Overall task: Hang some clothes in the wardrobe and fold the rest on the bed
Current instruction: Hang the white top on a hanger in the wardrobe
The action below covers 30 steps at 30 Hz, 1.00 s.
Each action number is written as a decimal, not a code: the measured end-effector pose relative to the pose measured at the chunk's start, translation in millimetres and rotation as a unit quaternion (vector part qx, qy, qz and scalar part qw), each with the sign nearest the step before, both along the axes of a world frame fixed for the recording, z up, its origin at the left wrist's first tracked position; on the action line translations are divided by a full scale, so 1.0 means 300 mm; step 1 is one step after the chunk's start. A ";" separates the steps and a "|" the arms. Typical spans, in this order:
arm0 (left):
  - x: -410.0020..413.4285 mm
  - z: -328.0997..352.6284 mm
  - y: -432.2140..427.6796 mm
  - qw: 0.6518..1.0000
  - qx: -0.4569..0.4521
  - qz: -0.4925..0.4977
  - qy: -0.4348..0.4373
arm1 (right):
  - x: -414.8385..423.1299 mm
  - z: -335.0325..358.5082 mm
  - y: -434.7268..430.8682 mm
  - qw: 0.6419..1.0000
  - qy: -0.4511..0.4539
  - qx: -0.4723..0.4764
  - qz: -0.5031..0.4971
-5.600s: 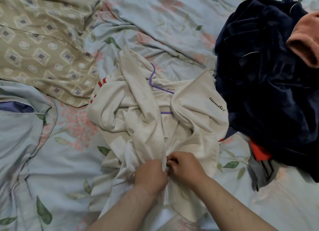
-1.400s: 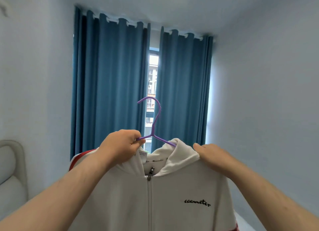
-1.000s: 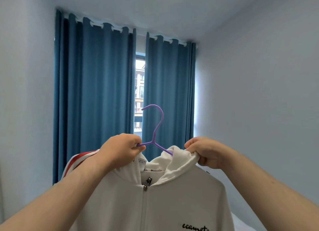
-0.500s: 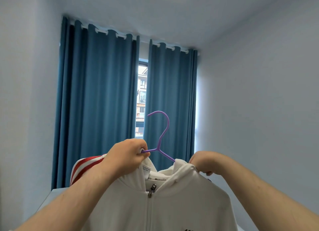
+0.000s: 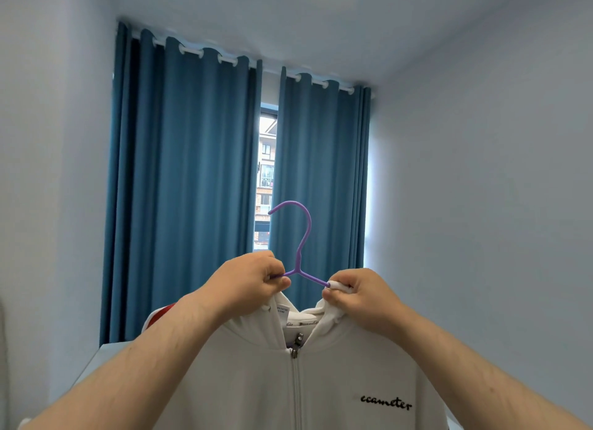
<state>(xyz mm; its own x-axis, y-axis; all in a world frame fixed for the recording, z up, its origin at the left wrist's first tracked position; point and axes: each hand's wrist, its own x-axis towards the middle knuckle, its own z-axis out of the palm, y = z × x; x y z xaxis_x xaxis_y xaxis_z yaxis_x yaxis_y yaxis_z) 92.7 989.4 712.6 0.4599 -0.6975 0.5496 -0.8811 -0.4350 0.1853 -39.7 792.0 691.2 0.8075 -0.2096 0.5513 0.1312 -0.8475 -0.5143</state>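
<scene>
A white zip-up hoodie (image 5: 256,384) with black script on the chest hangs on a purple hanger (image 5: 303,237), held up in front of me. My left hand (image 5: 248,280) grips the hanger's left arm together with the collar. My right hand (image 5: 356,293) pinches the hood fabric at the hanger's right arm. The hook points up and to the left. A red-and-white striped sleeve (image 5: 160,314) shows behind my left forearm. The zip is closed up to the neck.
Blue curtains (image 5: 192,189) cover the window straight ahead, with a narrow gap (image 5: 266,179) showing buildings outside. Pale blue walls stand left and right (image 5: 481,205). A light surface edge (image 5: 96,356) shows low on the left. No wardrobe is in view.
The hoodie went from lying on the bed to hanging on the hanger in front of me. In the last second my right hand shifted along the hood to the hanger's right arm.
</scene>
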 end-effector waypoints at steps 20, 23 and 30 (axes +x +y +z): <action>-0.047 0.004 -0.038 0.996 -0.049 -0.071 -0.024 | -0.058 0.063 0.023 0.987 0.092 -0.124 -0.055; -0.041 0.010 -0.034 0.994 -0.065 -0.082 -0.031 | -0.045 0.033 0.025 0.993 0.045 -0.084 -0.063; 0.007 -0.036 0.008 0.998 -0.024 -0.009 -0.064 | -0.050 0.014 0.010 0.994 -0.007 -0.085 -0.075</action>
